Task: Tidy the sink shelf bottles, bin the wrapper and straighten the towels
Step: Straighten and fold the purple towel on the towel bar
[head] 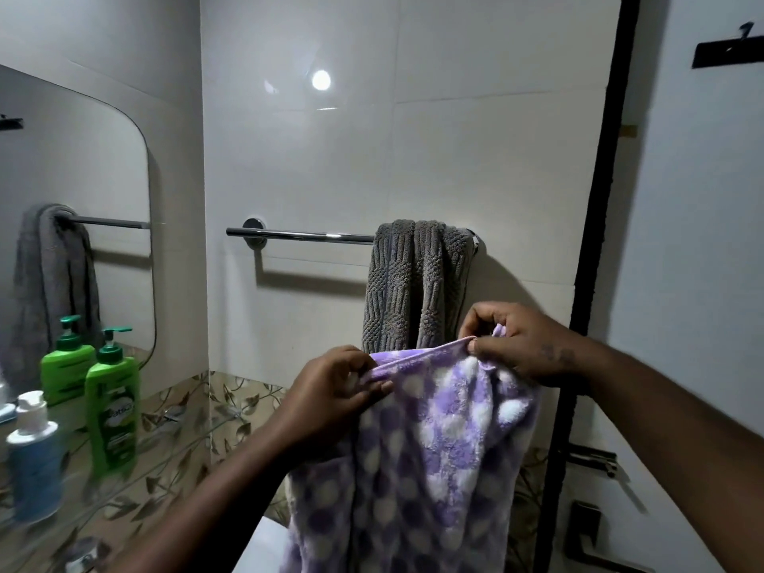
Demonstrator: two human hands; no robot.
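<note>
A purple towel with white dots (434,448) hangs between my hands, held up by its top hem in front of the wall. My left hand (330,390) pinches the hem's left end and my right hand (521,345) pinches its right end. Behind it a grey ribbed towel (417,283) hangs bunched at the right end of a chrome towel rail (302,235). On the glass shelf (165,452) at the left stand a green pump bottle (111,407) and a blue bottle with a white cap (35,461).
A mirror (74,200) above the shelf reflects the grey towel and the green bottle. A black door frame (595,241) runs down the right side, with a door handle (587,527) low down. A white basin edge (260,547) shows at the bottom.
</note>
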